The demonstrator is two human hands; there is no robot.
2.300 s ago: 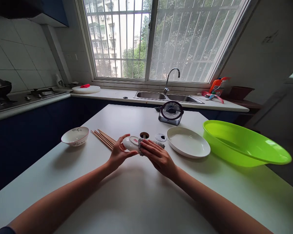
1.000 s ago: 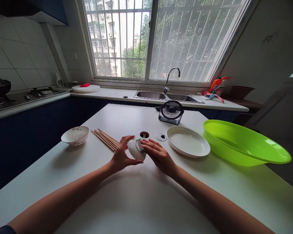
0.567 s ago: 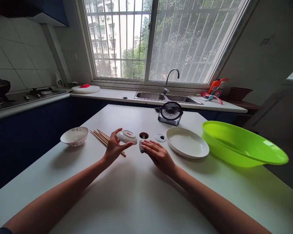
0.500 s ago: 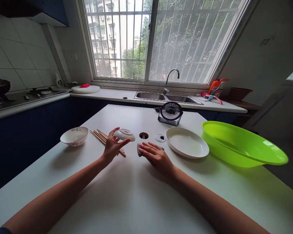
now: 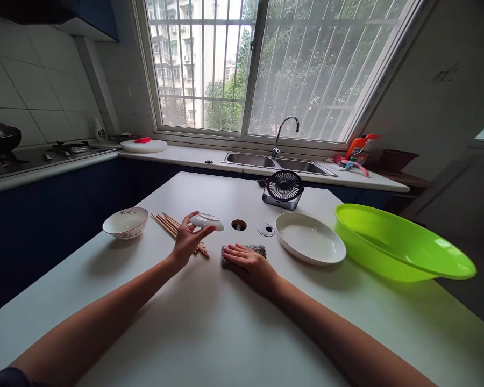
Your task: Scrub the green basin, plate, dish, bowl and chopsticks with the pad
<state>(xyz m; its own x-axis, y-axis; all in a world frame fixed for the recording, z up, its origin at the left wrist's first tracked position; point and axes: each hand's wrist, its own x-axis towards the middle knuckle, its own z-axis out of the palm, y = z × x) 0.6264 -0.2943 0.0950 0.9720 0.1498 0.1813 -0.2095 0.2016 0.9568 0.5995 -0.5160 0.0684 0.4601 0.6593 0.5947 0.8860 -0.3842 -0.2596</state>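
My left hand (image 5: pixel 186 242) holds a small white dish (image 5: pixel 207 221) above the table, bottom side up, with thumb and fingers pinching its rim. Beneath that hand lies a bunch of wooden chopsticks (image 5: pixel 166 226), partly hidden by it. My right hand (image 5: pixel 246 262) is closed over a grey cloth (image 5: pixel 258 249) on the tabletop, its fingers together across the top; the thumb is hidden. To the left stands a white bowl (image 5: pixel 126 223) with a flower pattern and red rim. A white oval plate (image 5: pixel 310 240) sits right of my right hand.
A large green basin (image 5: pixel 403 244) stands at the right of the white table (image 5: pixel 221 333). Behind are a small black fan (image 5: pixel 284 188), a round hole (image 5: pixel 239 225) and a grommet cover (image 5: pixel 265 229). A sink (image 5: pixel 250 159) is under the window.
My right hand has slid slightly left and toward me, and more of the grey cloth shows. The small dish has tipped a little, hiding the red mark on its base.
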